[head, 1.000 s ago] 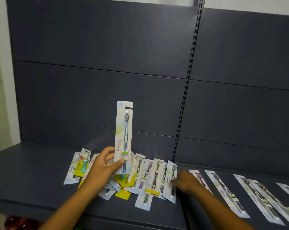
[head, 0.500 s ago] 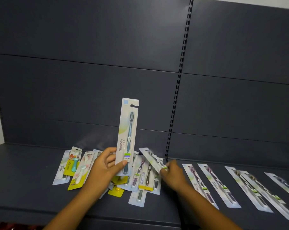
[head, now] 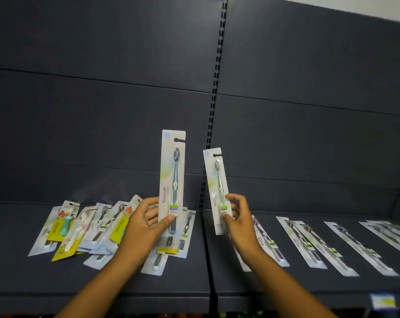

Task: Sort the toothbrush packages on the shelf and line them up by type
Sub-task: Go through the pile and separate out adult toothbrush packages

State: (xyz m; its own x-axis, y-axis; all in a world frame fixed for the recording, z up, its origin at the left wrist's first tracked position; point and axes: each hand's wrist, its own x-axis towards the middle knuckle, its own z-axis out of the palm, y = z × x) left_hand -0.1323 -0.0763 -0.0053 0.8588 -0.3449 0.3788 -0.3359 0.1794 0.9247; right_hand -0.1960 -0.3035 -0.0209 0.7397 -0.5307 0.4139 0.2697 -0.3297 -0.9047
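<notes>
Two hands (head: 146, 228) — two packages (head: 172, 180)

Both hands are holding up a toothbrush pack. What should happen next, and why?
Probably lay the white pack with the silver-grey toothbrush, pinched in the right hand, down at the near end of the row of flat packs on the dark grey shelf. It seems to match them, while the left hand holds a white blue-toothbrush pack.

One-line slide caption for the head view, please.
Left hand and right hand each hold up a toothbrush pack above an unsorted pile on the shelf.
</notes>
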